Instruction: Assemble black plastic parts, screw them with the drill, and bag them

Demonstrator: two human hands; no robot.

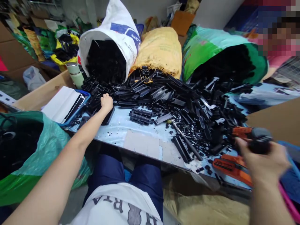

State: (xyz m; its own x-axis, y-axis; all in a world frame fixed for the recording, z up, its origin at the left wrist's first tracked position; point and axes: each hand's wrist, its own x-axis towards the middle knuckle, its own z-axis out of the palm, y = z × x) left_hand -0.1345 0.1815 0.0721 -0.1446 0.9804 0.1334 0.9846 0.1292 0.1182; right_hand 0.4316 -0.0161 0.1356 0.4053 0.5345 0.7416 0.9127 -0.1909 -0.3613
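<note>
My left hand (107,103) is at the left end of a heap of small black plastic parts (161,90), with its fingers curled in. Whatever is between those fingers is hidden. A black block-shaped part (108,116) lies just below that hand. My right hand (269,159) is wrapped around an orange and black power screwdriver (243,132) at the right end of the table. Beneath it lies an orange tool-like object (231,165). Near the table's front edge rest a metal rod-shaped tool (187,140) and a stack of long black parts (181,150).
A white sack (122,34), a yellow sack (161,50) and a green sack (201,59) spill black parts at the back. Left stand a pale green flask (76,76), a blue tray (87,98) and a green bag (53,147). Another person (278,59) is at far right.
</note>
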